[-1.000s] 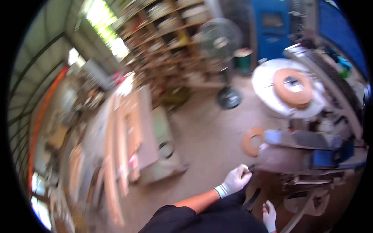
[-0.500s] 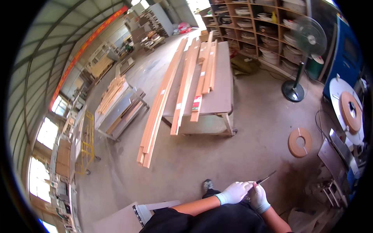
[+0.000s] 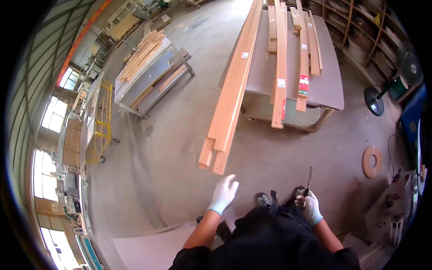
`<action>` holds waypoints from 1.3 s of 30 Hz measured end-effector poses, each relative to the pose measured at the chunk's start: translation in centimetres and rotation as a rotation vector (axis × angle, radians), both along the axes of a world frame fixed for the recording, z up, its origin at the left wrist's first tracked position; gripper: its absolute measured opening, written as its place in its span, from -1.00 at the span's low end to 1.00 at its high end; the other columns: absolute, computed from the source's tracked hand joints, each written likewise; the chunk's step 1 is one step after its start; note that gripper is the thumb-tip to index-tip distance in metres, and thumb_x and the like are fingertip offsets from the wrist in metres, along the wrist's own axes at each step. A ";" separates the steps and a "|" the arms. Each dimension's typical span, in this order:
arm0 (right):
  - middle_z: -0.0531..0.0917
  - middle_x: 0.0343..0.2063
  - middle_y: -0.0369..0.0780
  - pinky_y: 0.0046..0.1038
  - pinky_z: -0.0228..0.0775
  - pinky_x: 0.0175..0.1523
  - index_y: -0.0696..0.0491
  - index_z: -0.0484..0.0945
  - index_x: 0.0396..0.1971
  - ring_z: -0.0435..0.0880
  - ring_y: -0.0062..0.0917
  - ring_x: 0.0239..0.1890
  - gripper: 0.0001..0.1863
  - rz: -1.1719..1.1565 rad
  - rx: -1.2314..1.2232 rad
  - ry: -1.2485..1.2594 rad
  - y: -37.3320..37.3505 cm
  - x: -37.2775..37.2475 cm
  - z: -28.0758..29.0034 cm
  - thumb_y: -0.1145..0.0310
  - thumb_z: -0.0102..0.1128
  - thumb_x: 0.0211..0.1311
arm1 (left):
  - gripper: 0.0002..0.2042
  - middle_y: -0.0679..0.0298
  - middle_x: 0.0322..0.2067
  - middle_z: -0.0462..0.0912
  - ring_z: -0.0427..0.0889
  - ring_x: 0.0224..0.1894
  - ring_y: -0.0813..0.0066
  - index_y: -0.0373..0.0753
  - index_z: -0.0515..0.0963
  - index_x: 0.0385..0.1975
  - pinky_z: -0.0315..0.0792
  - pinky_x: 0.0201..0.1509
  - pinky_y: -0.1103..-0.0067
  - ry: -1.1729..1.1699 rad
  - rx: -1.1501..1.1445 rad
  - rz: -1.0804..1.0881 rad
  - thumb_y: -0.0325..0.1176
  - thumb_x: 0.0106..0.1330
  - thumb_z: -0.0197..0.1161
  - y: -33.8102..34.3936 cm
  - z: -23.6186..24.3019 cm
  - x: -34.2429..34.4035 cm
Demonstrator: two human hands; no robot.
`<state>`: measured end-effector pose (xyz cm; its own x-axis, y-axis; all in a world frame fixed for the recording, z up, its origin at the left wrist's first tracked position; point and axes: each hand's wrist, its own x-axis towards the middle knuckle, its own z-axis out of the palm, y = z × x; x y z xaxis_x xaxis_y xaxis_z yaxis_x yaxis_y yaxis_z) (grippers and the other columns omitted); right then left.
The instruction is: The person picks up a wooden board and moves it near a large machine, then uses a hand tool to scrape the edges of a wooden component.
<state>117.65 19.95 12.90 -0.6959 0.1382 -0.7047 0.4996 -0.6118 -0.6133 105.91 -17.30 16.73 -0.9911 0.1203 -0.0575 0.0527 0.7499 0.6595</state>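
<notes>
My left hand (image 3: 223, 193), in a white glove, is raised with fingers apart just below the front end of a long bundle of wooden strips (image 3: 229, 117). The bundle overhangs a grey wheeled table (image 3: 335, 92). My right hand (image 3: 308, 204), also gloved, grips a black-handled knife (image 3: 308, 180) whose long narrow blade points upward. Further right on that table lie shorter strips (image 3: 278, 67), several with white labels or red-green stickers.
A second trolley with boards (image 3: 144, 108) and a yellow cart (image 3: 104, 121) stand at left. At right are compartment shelves (image 3: 360, 22), a standing fan (image 3: 373, 101), an orange-brown coil (image 3: 366, 162) on the floor and machinery (image 3: 391, 211). A pale panel (image 3: 144, 247) lies low at left.
The view has swung right and moved closer to the table of strips. My hands, together half a second ago, are now apart; the left has risen toward the bundle's end.
</notes>
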 end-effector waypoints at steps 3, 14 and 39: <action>0.68 -0.35 -0.18 -0.48 0.50 -0.33 0.11 0.51 -0.10 0.63 -0.48 -0.44 -0.70 0.115 -0.126 -0.040 -3.6 -3.2 -0.1 0.60 -0.09 0.17 | -0.56 -0.04 0.08 0.65 0.64 0.14 0.24 -0.46 0.47 0.20 0.49 0.27 0.37 -0.128 0.077 0.287 -0.32 0.43 0.29 -8.4 -2.4 -4.2; 0.63 -0.42 -0.20 -0.47 0.48 -0.36 0.01 0.49 -0.29 0.63 -0.49 -0.42 -0.74 0.250 -0.311 -0.168 -15.8 -24.1 -4.3 0.68 -0.09 0.14 | -0.25 -0.18 0.39 0.34 0.28 0.44 -0.17 -0.37 0.30 0.39 0.20 0.52 0.17 -0.108 -0.263 -0.054 -0.14 0.27 0.40 -10.7 -3.5 -19.8; 0.70 -0.24 -0.26 -0.57 0.53 -0.25 0.03 0.46 0.21 0.70 -0.61 -0.34 -0.70 -0.278 -0.012 -0.344 -42.6 -12.0 -4.9 0.37 -0.04 0.59 | -0.11 -0.14 0.40 0.21 0.10 0.48 -0.24 -0.29 0.26 0.40 -0.03 0.56 -0.01 0.219 -0.373 -1.316 0.03 0.12 0.48 -7.9 -2.9 -32.3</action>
<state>105.69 -22.70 8.04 -0.3578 0.2768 -0.8918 0.4892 -0.7580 -0.4315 73.62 -25.16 13.79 -0.1543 0.9762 -0.1527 0.9270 0.1965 0.3196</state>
